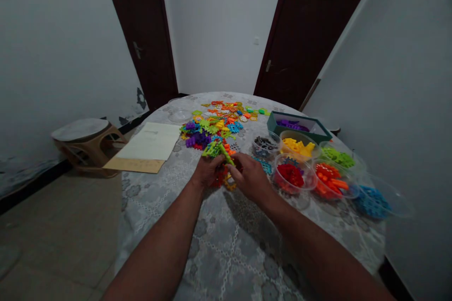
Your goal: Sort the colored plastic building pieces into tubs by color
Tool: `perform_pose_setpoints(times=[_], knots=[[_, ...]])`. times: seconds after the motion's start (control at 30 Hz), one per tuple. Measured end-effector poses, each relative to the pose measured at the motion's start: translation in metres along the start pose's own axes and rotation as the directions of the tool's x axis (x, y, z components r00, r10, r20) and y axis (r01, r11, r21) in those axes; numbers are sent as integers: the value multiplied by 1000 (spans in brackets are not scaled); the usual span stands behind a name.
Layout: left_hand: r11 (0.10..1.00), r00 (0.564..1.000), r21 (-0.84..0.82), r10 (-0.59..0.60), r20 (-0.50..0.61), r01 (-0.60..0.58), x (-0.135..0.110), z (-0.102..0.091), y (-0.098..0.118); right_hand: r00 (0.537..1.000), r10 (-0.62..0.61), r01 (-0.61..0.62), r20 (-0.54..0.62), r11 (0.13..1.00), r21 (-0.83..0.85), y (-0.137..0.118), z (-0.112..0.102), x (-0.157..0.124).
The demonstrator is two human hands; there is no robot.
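Note:
Both hands meet over the middle of the table, fingers closed round lime-green plastic building pieces. My left hand (206,169) grips a lime-green piece (212,149) from the left. From the right, my right hand (249,174) holds a thin lime-green piece (226,154), tilted and seemingly touching the first one. Just beyond the hands lies a heap of mixed colourful plastic pieces (208,127), with purple, blue, yellow and green among them. Red pieces (219,178) and a yellow-orange piece (230,182) lie under and between my hands, partly hidden.
To the right stand clear round tubs, one with red pieces (290,175), others with yellow (298,148), orange (330,179), and blue pieces (372,201). A dark green box (318,134) holds purple pieces. Paper sheets (150,141) lie at left; a stool (84,141) stands beyond.

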State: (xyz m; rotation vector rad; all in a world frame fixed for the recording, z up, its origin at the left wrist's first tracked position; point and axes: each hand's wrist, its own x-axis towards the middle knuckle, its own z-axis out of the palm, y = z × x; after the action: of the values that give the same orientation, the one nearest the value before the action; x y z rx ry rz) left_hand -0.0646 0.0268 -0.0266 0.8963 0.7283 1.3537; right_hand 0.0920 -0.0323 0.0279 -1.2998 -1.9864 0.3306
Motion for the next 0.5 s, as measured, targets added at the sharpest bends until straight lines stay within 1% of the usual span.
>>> perform_pose_setpoints(times=[0.07,0.13,0.2,0.23,0.3,0.37,0.4,0.43,0.5], knots=[[999,1000,-49,0,14,0,0,1,-1,999,45,-45,-11,999,-23,3,10,9],[995,1000,-101,-2,16,3,0,2,-1,993,103,-103,-56,995,7,5,13,14],[991,1000,-132,-13,10,14,0,3,-1,980,180,-171,-91,981,97,4,13,16],[990,1000,-140,-16,4,17,0,3,0,969,230,-213,-90,964,161,4,13,16],[989,1000,-148,-14,-6,13,1,5,0,938,344,-314,-45,897,311,3,12,16],[990,1000,-137,-17,-21,14,1,6,1,904,428,-391,11,814,430,5,8,13],[992,999,-123,-23,-31,19,1,7,1,895,446,-405,18,794,453,7,4,10],[994,999,-103,-29,-46,24,0,7,2,894,447,-401,2,799,449,10,-1,7],[998,996,-49,-35,-81,31,0,7,2,910,410,-362,-59,856,369,17,-18,-1]])
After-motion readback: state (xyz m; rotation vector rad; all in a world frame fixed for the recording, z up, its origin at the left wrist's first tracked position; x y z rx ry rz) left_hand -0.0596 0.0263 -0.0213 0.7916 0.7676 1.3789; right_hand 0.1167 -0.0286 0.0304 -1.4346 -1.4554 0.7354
